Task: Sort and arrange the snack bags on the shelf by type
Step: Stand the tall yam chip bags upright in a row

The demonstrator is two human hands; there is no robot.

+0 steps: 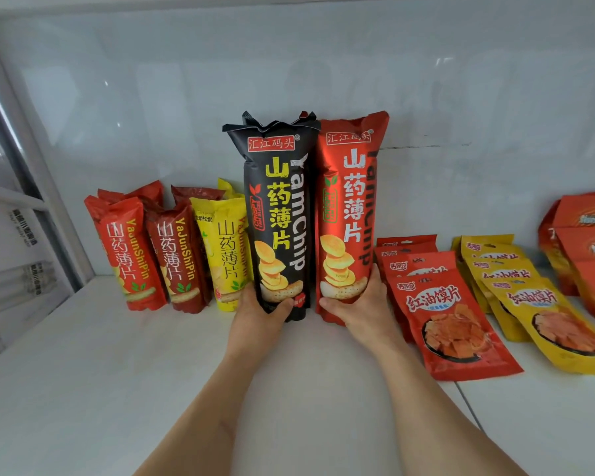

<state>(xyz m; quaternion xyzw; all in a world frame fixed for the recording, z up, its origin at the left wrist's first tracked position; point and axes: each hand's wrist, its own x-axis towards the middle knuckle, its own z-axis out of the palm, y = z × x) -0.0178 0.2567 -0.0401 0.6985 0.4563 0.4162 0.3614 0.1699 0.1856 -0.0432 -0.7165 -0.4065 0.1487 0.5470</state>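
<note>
My left hand (256,312) grips the bottom of a tall black YamChip bag (279,214), which stands upright on the white shelf (117,372). Right beside it, touching, stands a tall red YamChip bag (349,207), held at its base by my right hand (358,309). Left of them stand shorter yam chip bags: a red one (128,252), a dark red one (179,259) and a yellow one (225,252), with more bags behind them. Red flat pouches (450,321) and yellow flat pouches (543,317) lie in overlapping rows to the right.
Orange-red pouches (588,249) are stacked at the far right edge. A white back wall (323,80) closes the shelf behind the bags. A metal frame post (38,187) borders the shelf's left side. A seam (468,403) crosses the shelf surface at the front right.
</note>
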